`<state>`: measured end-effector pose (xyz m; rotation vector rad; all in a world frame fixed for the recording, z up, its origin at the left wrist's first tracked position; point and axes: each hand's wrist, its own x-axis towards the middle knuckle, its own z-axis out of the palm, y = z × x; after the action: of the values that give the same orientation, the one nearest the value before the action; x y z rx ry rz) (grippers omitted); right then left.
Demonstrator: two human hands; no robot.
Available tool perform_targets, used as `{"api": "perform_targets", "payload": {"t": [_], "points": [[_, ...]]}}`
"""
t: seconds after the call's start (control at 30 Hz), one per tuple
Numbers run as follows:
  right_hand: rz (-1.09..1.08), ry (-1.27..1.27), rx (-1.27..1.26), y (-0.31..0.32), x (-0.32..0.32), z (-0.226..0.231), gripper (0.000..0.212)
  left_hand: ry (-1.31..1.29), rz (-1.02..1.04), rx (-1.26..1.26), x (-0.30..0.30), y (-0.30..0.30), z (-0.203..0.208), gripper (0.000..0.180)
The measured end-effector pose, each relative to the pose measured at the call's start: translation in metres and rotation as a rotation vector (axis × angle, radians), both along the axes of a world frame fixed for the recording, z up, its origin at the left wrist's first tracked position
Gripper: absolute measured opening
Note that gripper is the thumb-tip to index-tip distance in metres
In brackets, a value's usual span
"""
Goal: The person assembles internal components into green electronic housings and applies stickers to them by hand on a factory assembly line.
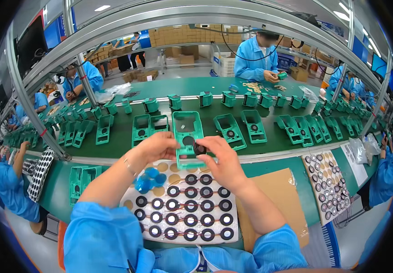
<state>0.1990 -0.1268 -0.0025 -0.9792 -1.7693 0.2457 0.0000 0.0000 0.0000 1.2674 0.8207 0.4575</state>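
Note:
In front of me a green plastic housing (187,123) is held up over the bench, with a large round opening and a smaller frame at its near end. The fingers of my left hand (158,148) are closed on its left side. My right hand (226,164) pinches a small round black speaker (199,149) at the housing's right edge, close to the near frame. Whether the speaker touches the housing I cannot tell. Below my hands lies a white foam sheet (160,204) bearing rows of black-rimmed speakers (190,206) with thin wires. Blue round film pieces (150,179) are heaped at its far left.
A green conveyor (183,102) carries several green housings (253,126) across my front. Two housings (83,182) lie at left. Brown cardboard (278,195) and another speaker sheet (326,186) are at right. Metal posts (37,95) frame the bench. A co-worker (256,57) sits opposite.

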Motion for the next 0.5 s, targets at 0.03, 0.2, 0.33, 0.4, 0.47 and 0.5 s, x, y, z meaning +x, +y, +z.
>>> {"api": "perform_targets", "payload": {"t": [0.03, 0.2, 0.33, 0.4, 0.47, 0.5], "points": [[-0.009, -0.062, 0.067, 0.001, -0.005, 0.002, 0.036, 0.034, 0.025, 0.046, -0.008, -0.019, 0.007, 0.029], [0.061, -0.293, 0.193, -0.022, -0.020, -0.002, 0.032, -0.116, 0.124, 0.183, -0.023, -0.117, 0.011, 0.031], [0.082, -0.371, 0.242, -0.029, -0.035, -0.001, 0.027, -0.200, 0.207, 0.229, -0.038, -0.135, 0.005, 0.029], [0.094, -0.385, 0.257, -0.032, -0.037, -0.003, 0.030, -0.235, 0.187, 0.200, -0.042, -0.139, 0.003, 0.027], [0.103, -0.395, 0.270, -0.033, -0.039, -0.003, 0.032, -0.258, 0.202, 0.206, -0.042, -0.144, 0.001, 0.027], [0.102, -0.388, 0.284, -0.035, -0.040, -0.002, 0.032, -0.274, 0.208, 0.211, -0.043, -0.145, 0.001, 0.027]]}}
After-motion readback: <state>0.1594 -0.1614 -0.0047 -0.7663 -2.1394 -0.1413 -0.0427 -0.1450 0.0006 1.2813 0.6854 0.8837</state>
